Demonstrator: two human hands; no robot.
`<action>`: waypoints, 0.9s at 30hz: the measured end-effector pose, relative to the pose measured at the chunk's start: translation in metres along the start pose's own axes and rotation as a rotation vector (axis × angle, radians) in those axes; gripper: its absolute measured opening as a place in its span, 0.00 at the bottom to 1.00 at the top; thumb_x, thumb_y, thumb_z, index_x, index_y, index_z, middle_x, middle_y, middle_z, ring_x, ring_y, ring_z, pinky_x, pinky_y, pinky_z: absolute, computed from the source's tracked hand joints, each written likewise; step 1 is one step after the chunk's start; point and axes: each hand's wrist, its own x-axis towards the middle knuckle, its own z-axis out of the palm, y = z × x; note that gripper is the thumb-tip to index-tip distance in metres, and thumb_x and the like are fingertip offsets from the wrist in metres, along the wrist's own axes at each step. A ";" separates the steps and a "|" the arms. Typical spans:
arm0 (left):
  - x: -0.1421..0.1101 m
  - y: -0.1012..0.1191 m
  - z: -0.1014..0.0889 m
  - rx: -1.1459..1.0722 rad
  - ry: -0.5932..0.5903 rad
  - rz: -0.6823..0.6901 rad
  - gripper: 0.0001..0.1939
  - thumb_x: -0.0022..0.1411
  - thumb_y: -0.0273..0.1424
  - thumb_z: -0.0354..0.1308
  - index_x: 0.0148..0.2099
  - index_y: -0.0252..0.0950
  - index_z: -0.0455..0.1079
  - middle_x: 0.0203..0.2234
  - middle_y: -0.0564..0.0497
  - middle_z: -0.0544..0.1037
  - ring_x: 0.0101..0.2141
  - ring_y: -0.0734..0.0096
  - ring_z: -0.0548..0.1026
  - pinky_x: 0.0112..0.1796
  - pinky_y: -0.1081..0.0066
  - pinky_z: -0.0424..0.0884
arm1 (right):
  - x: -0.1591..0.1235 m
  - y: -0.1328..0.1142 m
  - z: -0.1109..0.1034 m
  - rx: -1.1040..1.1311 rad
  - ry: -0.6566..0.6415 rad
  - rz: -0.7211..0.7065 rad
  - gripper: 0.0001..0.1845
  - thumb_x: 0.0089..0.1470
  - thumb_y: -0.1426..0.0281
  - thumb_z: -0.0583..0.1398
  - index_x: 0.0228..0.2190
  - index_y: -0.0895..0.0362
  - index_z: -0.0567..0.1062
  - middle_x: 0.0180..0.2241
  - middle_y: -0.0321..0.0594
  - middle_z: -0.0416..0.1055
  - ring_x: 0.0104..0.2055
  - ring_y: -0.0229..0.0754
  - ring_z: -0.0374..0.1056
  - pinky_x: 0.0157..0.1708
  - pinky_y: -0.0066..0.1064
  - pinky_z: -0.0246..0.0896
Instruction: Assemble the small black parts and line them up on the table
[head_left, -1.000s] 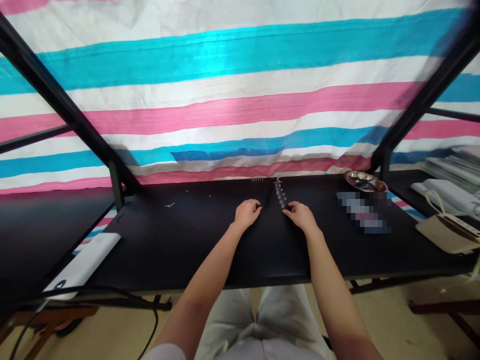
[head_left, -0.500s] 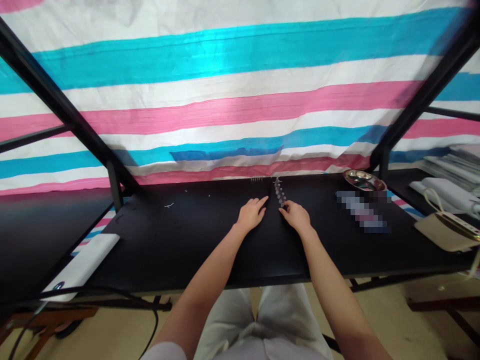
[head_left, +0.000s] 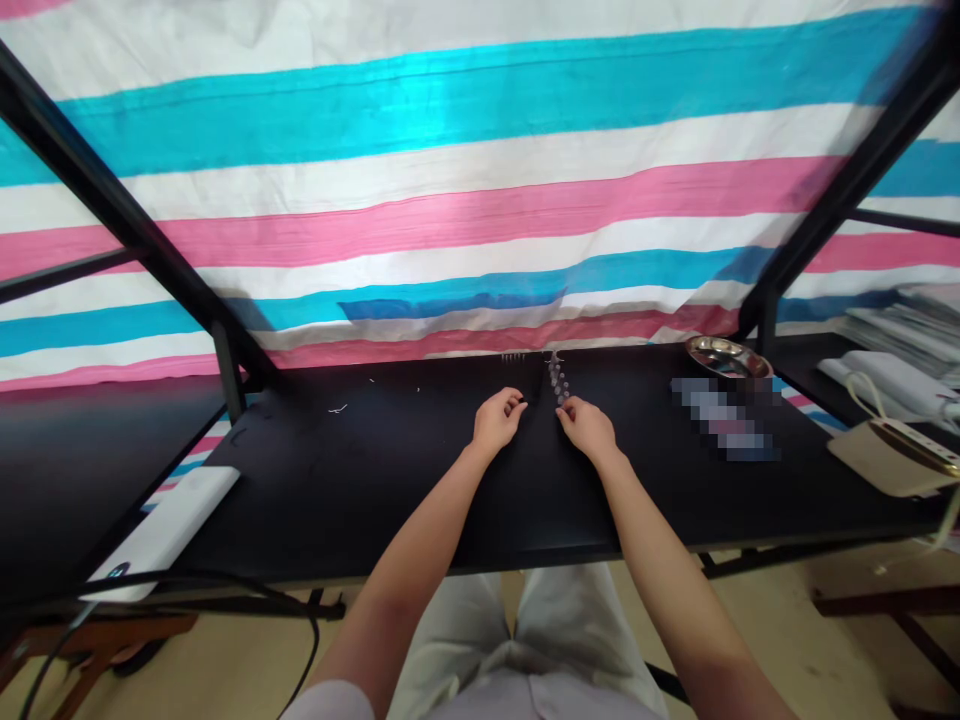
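Both my hands rest on a black table (head_left: 360,480) near its far edge. My left hand (head_left: 496,420) has its fingers curled in, a pinch near the fingertips; what is in it, if anything, is too small to see. My right hand (head_left: 587,428) lies just right of it, fingers bent, its fingertips touching the near end of a clear strip of small round beads (head_left: 558,381) that runs away from me. A short row of tiny dark pins (head_left: 513,357) lies beyond the left hand.
A metal bowl (head_left: 726,357) stands at the back right, with a blurred patch beside it. A white flat device (head_left: 169,525) and a black cable (head_left: 225,590) lie at the left. A power strip (head_left: 911,445) and stacked papers (head_left: 900,330) sit right. Black frame posts flank the table.
My left hand stretched its fingers toward the strip half a second ago and has now curled them back. My right hand has slid slightly up and left along the strip.
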 end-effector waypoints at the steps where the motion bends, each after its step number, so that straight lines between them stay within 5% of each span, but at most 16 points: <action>1: 0.001 -0.001 0.001 -0.062 0.016 -0.020 0.05 0.55 0.30 0.55 0.36 0.37 0.67 0.25 0.55 0.71 0.23 0.79 0.66 0.28 0.76 0.63 | -0.001 -0.001 0.000 0.021 -0.005 -0.025 0.10 0.54 0.64 0.53 0.32 0.55 0.71 0.30 0.40 0.72 0.30 0.38 0.66 0.25 0.26 0.50; 11: 0.005 0.003 0.002 -0.517 0.030 -0.147 0.08 0.52 0.31 0.57 0.34 0.33 0.65 0.23 0.53 0.71 0.26 0.76 0.71 0.30 0.75 0.66 | -0.007 -0.015 0.005 0.089 -0.031 -0.153 0.07 0.51 0.66 0.55 0.30 0.55 0.71 0.25 0.35 0.69 0.25 0.34 0.61 0.24 0.24 0.49; 27: 0.003 0.012 -0.002 -0.551 -0.064 -0.172 0.10 0.54 0.34 0.56 0.36 0.33 0.63 0.24 0.51 0.73 0.23 0.78 0.71 0.24 0.77 0.67 | -0.007 -0.015 0.002 0.031 -0.050 -0.151 0.07 0.51 0.65 0.55 0.29 0.55 0.71 0.25 0.35 0.69 0.26 0.35 0.63 0.24 0.25 0.47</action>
